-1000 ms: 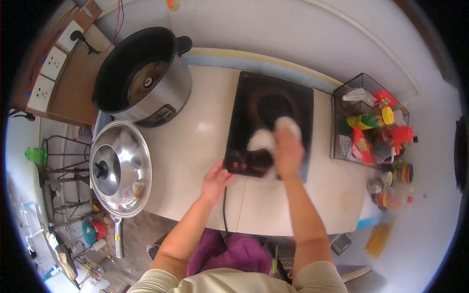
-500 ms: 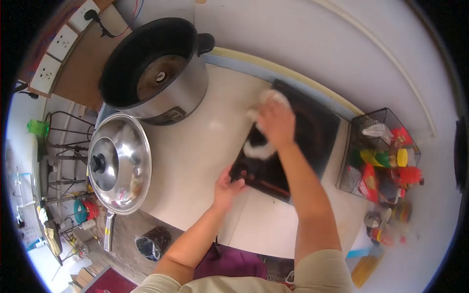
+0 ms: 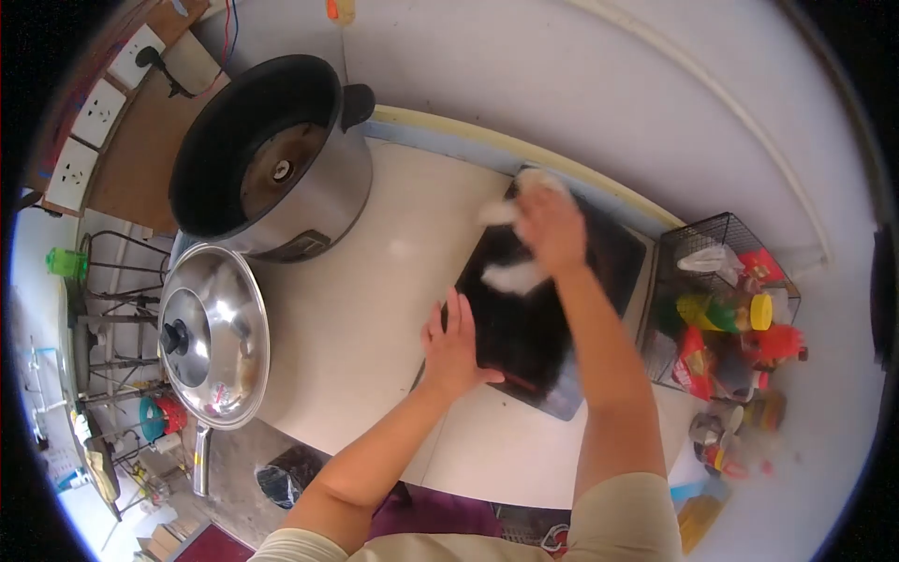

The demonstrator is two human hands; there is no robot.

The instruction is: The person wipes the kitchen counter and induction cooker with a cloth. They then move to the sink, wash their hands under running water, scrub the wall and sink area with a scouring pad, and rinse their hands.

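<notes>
A black flat cooktop lies tilted on the pale counter. My right hand is closed on a whitish cloth at the cooktop's far left corner. One part of the cloth sticks out to the left of the hand, and another white patch shows on the black surface below it. At the cooktop's near left corner rests my left hand, its fingers spread and holding nothing.
On the left stand a large pot-shaped cooker and a steel lid on a long-handled pan. A wire basket of bottles and packets is at the right, with jars below it. A wall runs behind.
The cooktop has turned and its far end has shifted right. My right hand has moved with the cloth to its far left corner. My left hand's fingers have spread over the near left corner.
</notes>
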